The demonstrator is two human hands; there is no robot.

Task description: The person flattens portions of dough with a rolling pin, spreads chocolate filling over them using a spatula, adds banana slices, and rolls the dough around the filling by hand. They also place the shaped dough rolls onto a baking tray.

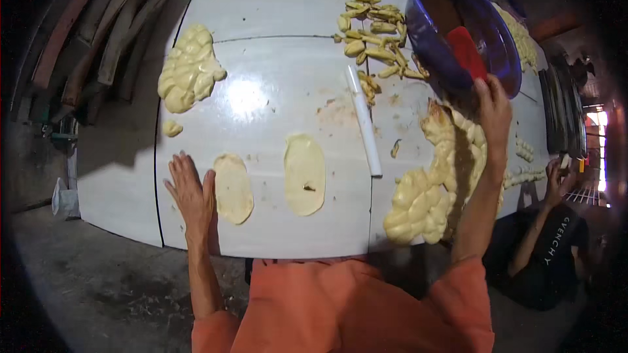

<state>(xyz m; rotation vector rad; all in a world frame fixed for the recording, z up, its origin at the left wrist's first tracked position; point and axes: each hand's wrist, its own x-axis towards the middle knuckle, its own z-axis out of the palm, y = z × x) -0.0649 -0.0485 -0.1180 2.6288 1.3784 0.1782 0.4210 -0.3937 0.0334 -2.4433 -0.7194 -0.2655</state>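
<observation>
My right hand [494,108] is closed round the near end of a red plastic scraper [468,52]. The scraper reaches over the near rim into a deep purple-blue basin [504,59], which has something brown at its bottom. On the left, my left hand [190,186] rests on the white table with its fingers apart, right beside a flattened oval of dough [233,189]. A second flat dough oval [305,170] lies to the right of that one, with a small dark brown dab on its lower half. Neither oval is held.
A white rolling rod [363,121] lies right of the ovals. Behind it are yellowish banana-like pieces [383,39]. Clumped dough balls sit far left [190,68] and near right [422,206]. Another person [549,242] works at the right. Long trays [98,33] stand left.
</observation>
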